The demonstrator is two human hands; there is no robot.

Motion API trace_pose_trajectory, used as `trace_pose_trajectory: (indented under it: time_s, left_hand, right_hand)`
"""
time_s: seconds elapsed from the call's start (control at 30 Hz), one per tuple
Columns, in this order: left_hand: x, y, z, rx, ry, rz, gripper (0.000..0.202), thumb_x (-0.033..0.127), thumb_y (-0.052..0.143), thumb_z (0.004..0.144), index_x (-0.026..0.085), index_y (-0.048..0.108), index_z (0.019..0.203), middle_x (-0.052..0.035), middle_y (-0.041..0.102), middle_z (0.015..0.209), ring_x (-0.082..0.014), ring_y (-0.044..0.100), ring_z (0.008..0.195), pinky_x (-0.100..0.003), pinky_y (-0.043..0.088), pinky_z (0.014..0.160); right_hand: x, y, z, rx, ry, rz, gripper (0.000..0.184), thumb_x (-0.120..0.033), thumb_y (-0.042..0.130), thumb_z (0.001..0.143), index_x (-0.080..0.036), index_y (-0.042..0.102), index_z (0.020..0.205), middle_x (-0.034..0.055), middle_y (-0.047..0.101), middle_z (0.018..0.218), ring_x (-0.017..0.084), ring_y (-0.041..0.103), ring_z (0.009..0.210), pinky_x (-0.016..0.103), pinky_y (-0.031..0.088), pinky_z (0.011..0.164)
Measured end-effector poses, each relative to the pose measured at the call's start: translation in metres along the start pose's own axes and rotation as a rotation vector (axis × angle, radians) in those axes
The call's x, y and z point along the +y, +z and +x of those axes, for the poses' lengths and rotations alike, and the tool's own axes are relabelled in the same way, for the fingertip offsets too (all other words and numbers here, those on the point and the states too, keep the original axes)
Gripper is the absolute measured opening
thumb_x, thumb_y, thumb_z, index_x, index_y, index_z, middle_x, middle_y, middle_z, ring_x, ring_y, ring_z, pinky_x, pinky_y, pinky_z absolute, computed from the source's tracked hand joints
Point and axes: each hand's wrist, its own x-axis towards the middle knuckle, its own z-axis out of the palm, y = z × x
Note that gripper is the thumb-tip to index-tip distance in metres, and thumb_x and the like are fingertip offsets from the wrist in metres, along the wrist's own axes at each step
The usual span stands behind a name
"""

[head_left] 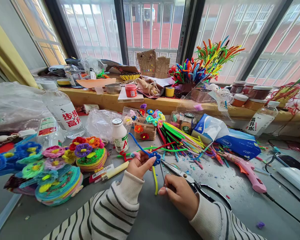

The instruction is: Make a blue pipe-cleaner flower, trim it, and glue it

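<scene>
My left hand (pixel 140 164) is closed, pinching a small blue pipe-cleaner flower (pixel 154 158) between thumb and fingers. From the flower a loose blue pipe-cleaner length (pixel 138 143) sticks up to the left. Just to the right, my right hand (pixel 182 193) is closed on a thin dark wire-like piece (pixel 162 171) whose upper end comes close to the flower; its exact kind is unclear. A yellow pipe cleaner (pixel 155 182) shows below the flower, between the hands. Scissors with black handles (pixel 190 178) lie partly behind my right hand, their blades pointing toward the flower.
Finished pipe-cleaner flowers on round coasters (pixel 57 185) stand at left. Behind my hands are a white bottle (pixel 120 136), a flower-filled basket (pixel 145 131) and loose pipe cleaners (pixel 183 136). A pink glue gun (pixel 250 171) with a cord and a blue tissue pack (pixel 240 143) lie at right.
</scene>
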Motion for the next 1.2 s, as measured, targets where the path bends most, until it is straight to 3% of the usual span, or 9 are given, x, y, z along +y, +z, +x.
trace_pose_trajectory:
  time_s: [0.27,0.53,0.7,1.2]
  left_hand:
    - [0.0001,-0.0013,0.0013,0.02,-0.018,-0.012,0.03,0.02,0.067,0.044,0.013,0.049,0.067,0.0008,0.057,0.052,-0.0067,0.048,0.042,-0.013,0.032,0.031]
    - [-0.0012,-0.001,-0.0004,-0.026,-0.08,0.059,0.03,0.022,0.068,0.042,0.011,0.053,0.065,-0.0003,0.057,0.052,-0.0065,0.047,0.04,-0.014,0.033,0.032]
    - [0.0008,0.0016,-0.0041,-0.066,-0.118,0.061,0.03,0.022,0.068,0.04,0.011,0.052,0.062,0.0001,0.057,0.053,-0.006,0.046,0.037,-0.016,0.036,0.032]
    - [0.0012,0.0046,-0.0065,-0.029,-0.17,0.023,0.033,0.02,0.068,0.04,0.013,0.046,0.064,0.0012,0.058,0.055,-0.0115,0.055,0.047,-0.018,0.043,0.037]
  right_hand:
    - [-0.0002,-0.0013,0.0011,0.037,0.029,0.02,0.043,-0.053,0.034,0.069,-0.017,0.034,0.045,-0.004,0.038,0.043,0.008,0.035,0.043,0.02,0.025,0.042]
    - [-0.0001,-0.002,-0.0013,0.007,-0.018,0.048,0.049,-0.058,0.019,0.071,-0.016,0.038,0.054,-0.0029,0.038,0.049,0.009,0.035,0.046,0.021,0.026,0.043]
    - [0.0016,-0.0005,-0.0013,-0.009,-0.025,0.026,0.048,-0.058,0.019,0.071,-0.016,0.038,0.055,-0.0032,0.037,0.048,0.009,0.034,0.046,0.021,0.025,0.043]
    - [0.0027,-0.0004,-0.0002,0.048,-0.003,-0.003,0.044,-0.054,0.029,0.071,-0.016,0.036,0.05,-0.0042,0.036,0.046,0.008,0.032,0.044,0.02,0.023,0.041]
